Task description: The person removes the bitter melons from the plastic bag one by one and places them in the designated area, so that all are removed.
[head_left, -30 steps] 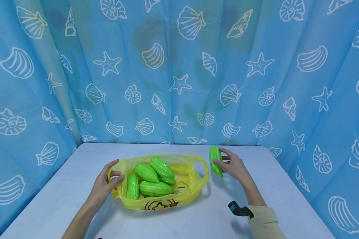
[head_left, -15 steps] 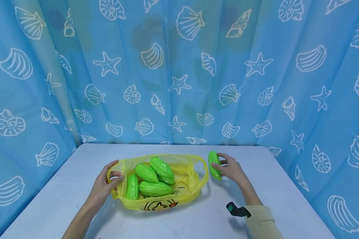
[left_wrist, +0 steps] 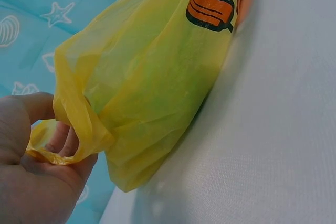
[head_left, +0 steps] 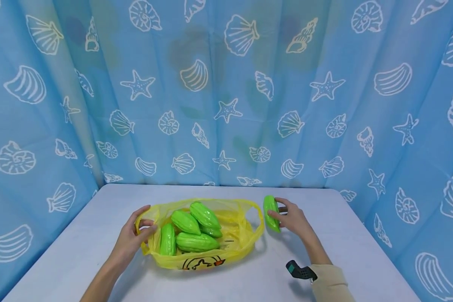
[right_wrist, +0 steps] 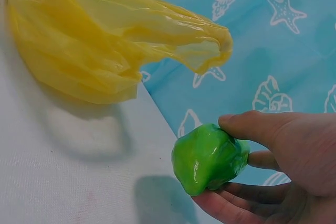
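Head view, from left to right. A blue curtain [head_left: 228, 84] printed with white shells and starfish begins at the left margin and runs behind a white table [head_left: 268, 274] to the right margin. The left hand [head_left: 130, 237] grips the left handle of a yellow plastic bag [head_left: 235, 254]; in the left wrist view, the handle forms a loop with fingers showing through it. The bag rests on the table, its mouth facing up and its front wall bearing a printed figure [head_left: 204, 263] in black and orange. Inside, towards the left and middle, lie five ribbed green gourds: one along the left side [head_left: 167, 240], one across the front [head_left: 197, 242], two above them [head_left: 186, 222] [head_left: 205, 215], and one partly hidden beneath these [head_left: 212, 233]. The right handle stands as an open loop. Just beside it, outside the bag, is a sixth gourd [head_left: 270, 213], held between the thumb and fingers of the right hand [head_left: 294, 218]. The right wrist view shows this gourd apart from the bag, with a shadow on the table next to it. Farther right are a dark device [head_left: 301, 270] at the forearm and a beige sleeve [head_left: 330, 280].
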{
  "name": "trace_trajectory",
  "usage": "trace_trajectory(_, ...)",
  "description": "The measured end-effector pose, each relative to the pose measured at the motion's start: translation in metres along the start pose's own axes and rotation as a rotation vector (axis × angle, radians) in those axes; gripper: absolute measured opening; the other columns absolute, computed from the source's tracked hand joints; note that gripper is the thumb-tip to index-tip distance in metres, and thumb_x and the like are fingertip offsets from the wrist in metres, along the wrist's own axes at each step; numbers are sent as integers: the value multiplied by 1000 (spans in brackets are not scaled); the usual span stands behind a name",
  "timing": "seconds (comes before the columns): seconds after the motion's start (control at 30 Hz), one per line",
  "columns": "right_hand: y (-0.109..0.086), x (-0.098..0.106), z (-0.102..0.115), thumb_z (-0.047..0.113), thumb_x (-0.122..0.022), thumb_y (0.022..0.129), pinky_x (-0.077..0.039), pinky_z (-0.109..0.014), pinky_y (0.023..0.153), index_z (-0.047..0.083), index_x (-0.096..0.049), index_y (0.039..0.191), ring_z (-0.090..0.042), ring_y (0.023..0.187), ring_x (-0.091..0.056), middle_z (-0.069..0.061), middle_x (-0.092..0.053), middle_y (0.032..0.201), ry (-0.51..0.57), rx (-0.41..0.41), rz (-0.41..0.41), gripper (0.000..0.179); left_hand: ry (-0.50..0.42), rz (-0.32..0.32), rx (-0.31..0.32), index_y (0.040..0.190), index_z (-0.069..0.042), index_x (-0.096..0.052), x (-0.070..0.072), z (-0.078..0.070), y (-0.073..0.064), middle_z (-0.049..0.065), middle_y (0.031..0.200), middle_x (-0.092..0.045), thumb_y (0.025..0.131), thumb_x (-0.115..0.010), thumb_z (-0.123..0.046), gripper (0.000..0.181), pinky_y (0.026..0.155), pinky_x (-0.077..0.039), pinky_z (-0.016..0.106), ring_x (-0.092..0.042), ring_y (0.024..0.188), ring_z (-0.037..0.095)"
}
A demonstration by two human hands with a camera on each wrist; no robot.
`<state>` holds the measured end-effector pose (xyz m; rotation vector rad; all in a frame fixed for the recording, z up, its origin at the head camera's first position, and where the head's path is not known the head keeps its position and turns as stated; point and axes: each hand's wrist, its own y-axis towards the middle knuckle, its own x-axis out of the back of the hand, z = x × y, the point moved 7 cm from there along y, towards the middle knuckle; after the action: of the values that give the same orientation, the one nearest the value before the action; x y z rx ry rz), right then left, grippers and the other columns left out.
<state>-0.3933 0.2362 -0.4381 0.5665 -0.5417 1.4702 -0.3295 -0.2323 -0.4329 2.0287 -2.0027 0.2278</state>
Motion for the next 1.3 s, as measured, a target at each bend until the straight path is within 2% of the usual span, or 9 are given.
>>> trace_trajectory(0.6,-2,1,-3,34,-68,92,-59,-33,69,9,-39,148,-31,103,-67,-27,-59,128,-3,-6,-10,68,-7,14,26,153,-27,-26,-4,1,3,5,111,-58,95,-65,-28,70,69,-50,24,-56,83,10)
trace_trajectory(0.87,-3,-3,0,31,-68,92,-59,-33,67,9,-41,148,-30,98,-69,-27,-61,127,10,13,-4,65,59,3,46,155,-24,-23,1,0,1,7,115,-59,94,-65,-33,74,70,-50,24,-57,87,9)
trace_trajectory(1.3,-5,-4,-3,34,-68,92,-59,-34,68,7,-42,147,-27,93,-69,-27,-61,125,-12,8,-8,66,39,6,46,154,-25,-24,-2,0,1,7,114,-59,95,-65,-32,73,69,-50,25,-56,86,8)
